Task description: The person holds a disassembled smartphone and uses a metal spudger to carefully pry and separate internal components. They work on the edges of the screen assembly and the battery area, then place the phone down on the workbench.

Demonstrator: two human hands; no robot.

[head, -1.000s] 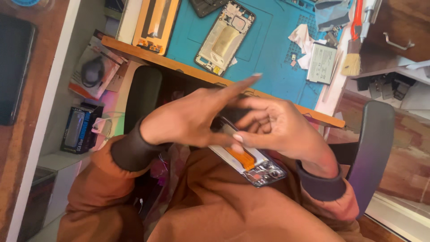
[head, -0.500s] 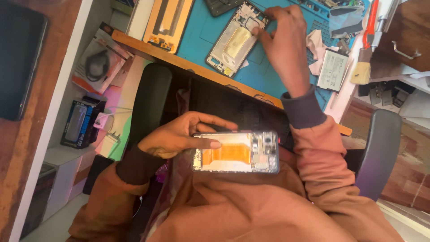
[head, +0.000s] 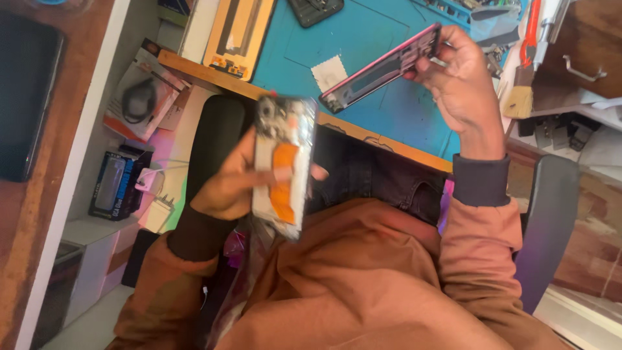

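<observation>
I see the blue rubber work mat (head: 382,65) on the wooden-edged bench, filling the frame toward 12 o'clock. Below it, near the centre, the left hand (head: 227,188) is closed around an opened phone body with an orange flex strip (head: 283,165), held upright above the lap. At 1 o'clock the right hand (head: 463,84) grips a thin pink-edged phone frame (head: 382,68), tilted above the mat. A small white square of paper (head: 329,71) lies on the mat just beside the frame's lower end.
</observation>
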